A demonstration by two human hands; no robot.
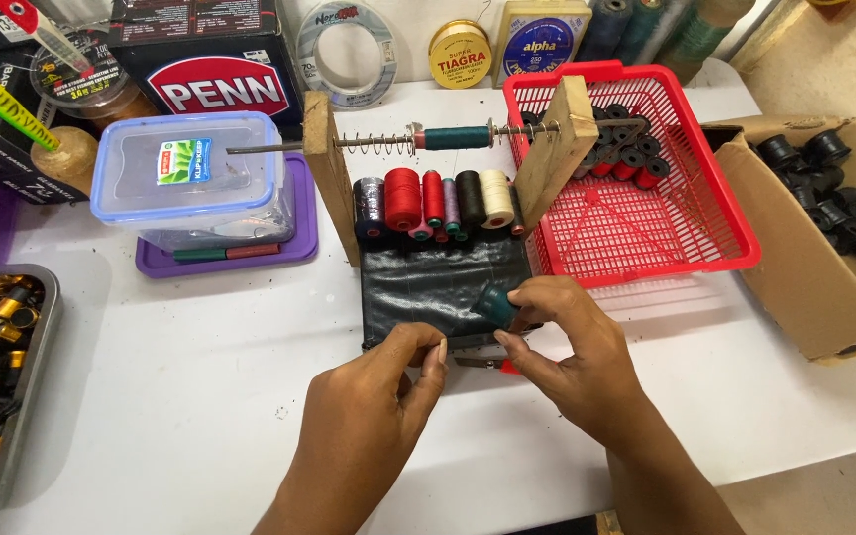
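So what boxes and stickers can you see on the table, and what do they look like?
Dark box: back left, black with a red oval label.
Clear tub: left of the wooden frame, blue-rimmed lid with a small green and blue sticker.
Round yellow tin: back middle, gold with a dark label.
Cream spool pack: beside it, blue round label.
Cardboard box: far right, brown, open.

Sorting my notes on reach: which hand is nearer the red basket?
Right. The right hand sits just below the red basket near its front corner; the left hand is farther left.
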